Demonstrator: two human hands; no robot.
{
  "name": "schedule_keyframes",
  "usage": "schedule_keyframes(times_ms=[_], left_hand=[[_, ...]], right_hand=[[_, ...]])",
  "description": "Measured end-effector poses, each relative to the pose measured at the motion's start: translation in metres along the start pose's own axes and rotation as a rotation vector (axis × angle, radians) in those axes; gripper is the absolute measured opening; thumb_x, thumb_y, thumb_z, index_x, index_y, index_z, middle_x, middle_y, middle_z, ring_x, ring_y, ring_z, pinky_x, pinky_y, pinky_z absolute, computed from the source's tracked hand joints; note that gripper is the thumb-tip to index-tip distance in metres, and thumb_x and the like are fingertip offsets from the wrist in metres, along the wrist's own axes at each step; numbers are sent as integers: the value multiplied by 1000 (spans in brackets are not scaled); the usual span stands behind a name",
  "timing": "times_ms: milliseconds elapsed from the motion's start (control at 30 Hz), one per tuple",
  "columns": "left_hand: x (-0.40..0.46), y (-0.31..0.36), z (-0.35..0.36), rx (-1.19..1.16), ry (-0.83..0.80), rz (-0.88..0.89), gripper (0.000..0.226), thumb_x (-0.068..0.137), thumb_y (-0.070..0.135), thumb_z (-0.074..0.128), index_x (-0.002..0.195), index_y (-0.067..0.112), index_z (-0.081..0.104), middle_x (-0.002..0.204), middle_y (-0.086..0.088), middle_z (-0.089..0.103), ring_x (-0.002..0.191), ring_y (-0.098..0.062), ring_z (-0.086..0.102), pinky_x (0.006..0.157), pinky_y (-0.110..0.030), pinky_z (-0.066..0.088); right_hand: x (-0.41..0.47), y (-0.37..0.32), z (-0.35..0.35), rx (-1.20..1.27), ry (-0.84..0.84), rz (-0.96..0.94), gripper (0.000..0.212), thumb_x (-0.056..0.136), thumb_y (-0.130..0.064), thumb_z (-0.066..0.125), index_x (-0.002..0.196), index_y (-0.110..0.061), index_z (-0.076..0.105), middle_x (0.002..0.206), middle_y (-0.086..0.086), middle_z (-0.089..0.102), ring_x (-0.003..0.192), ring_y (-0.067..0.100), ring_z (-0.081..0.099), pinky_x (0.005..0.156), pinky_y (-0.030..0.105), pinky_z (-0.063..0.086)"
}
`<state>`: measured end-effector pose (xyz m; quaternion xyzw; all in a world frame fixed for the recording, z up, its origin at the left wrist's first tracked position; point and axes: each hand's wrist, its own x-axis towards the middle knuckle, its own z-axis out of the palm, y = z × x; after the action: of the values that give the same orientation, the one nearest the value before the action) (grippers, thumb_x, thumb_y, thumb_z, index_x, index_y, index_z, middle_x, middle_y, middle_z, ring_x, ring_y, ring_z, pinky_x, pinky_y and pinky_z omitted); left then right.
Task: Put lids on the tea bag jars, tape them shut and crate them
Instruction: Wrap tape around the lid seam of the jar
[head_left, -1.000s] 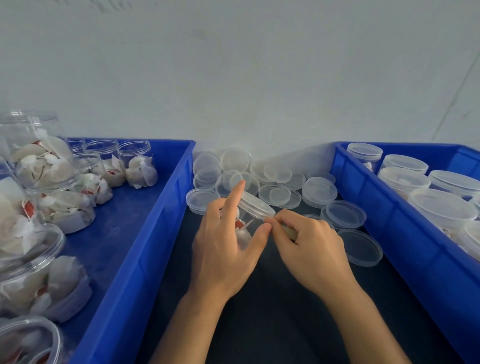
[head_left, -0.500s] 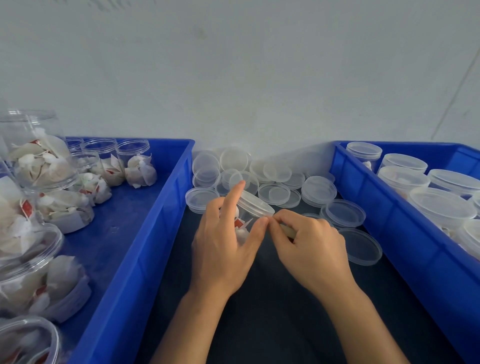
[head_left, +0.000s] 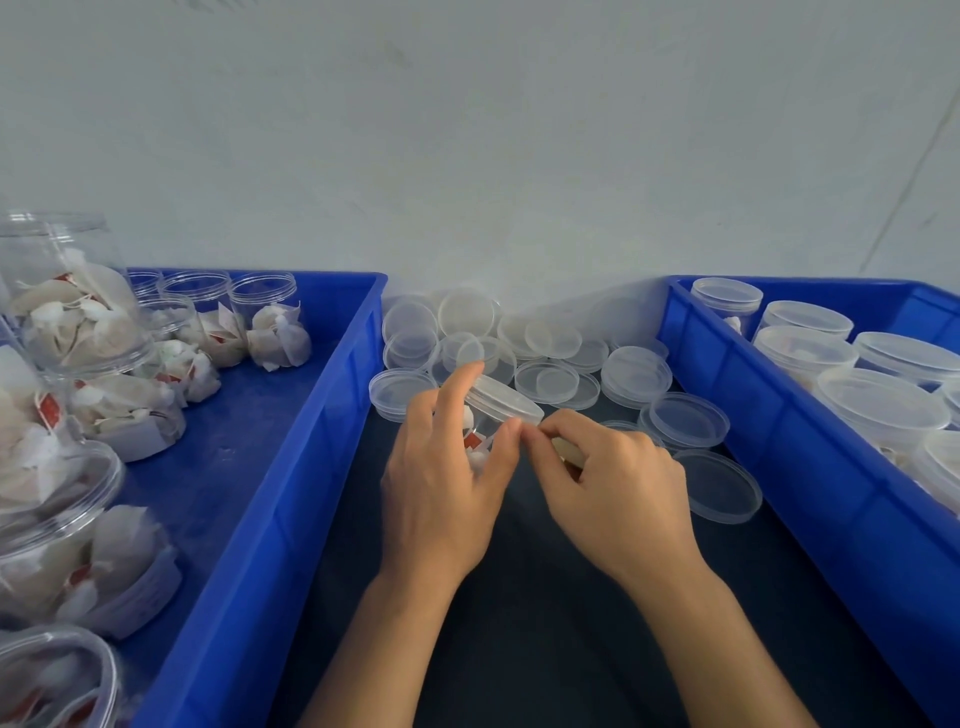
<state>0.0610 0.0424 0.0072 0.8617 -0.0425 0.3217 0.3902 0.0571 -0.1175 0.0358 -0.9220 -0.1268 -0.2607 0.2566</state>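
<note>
Tea bag jar, small clear plastic, lidded (head_left: 493, 418): held tilted above the dark bench (head_left: 571, 623), between the two blue plastic crates. Left hand (head_left: 441, 483) wraps its body, index finger laid up against the lid edge, thumb at the seam; probably this steadies the jar and turns the seam towards the other hand. Right hand (head_left: 618, 488), just right of the jar, has its fingers curled and pinches something small and pale at the seam; tape or a tape end, I judge, but too hidden to confirm.

Loose clear round lids (head_left: 685, 421) lie heaped behind and right of the jar, within reach for capping; roughly fifteen to twenty, overlapping, exact count not possible.

Left crate (head_left: 291, 467), left of the jar: unlidded filled jars, about ten visible.

Right crate (head_left: 779, 431), right of the jar: lidded jars, at least seven in view, presumably finished.
</note>
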Motion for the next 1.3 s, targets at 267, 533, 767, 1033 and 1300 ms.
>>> schedule_keyframes(times_ms=[267, 533, 767, 1033, 1300], left_hand=[[4, -2, -3, -146, 81, -119, 59, 94, 71, 44, 144, 40, 47, 133, 11, 61, 109, 6, 52, 80, -3, 40], [6, -5, -4, -248, 5, -173, 51, 87, 77, 46, 132, 52, 49, 112, 11, 65, 103, -7, 64, 79, -22, 48], [8, -4, -7, -343, -64, -219, 40, 85, 75, 49, 121, 58, 53, 96, 9, 67, 81, -8, 66, 71, -30, 53], [11, -7, -10, -443, -130, -243, 38, 85, 74, 52, 120, 59, 57, 106, 17, 72, 96, -11, 73, 89, -47, 62], [12, -8, -15, -593, -197, -230, 53, 87, 71, 51, 134, 47, 56, 114, 35, 70, 105, 6, 70, 78, -14, 57]], right_hand=[[-1, -13, -2, 78, -90, 27, 18, 103, -41, 40, 116, -40, 53, 55, -8, 52, 59, 18, 57, 65, 42, 52], [3, -6, -11, 50, -56, 21, 25, 102, -40, 48, 124, -32, 55, 50, -9, 50, 54, 17, 55, 61, 42, 53], [5, 0, -11, 29, -117, 37, 34, 102, -50, 37, 128, -35, 53, 54, -11, 51, 63, 16, 59, 66, 40, 53], [5, 2, -12, 29, -178, 19, 37, 105, -51, 32, 137, -47, 50, 63, -16, 52, 75, 13, 60, 69, 38, 49], [6, 10, -9, 274, -311, 61, 36, 103, -66, 32, 137, -67, 45, 76, -36, 63, 87, 5, 61, 78, 36, 46]])
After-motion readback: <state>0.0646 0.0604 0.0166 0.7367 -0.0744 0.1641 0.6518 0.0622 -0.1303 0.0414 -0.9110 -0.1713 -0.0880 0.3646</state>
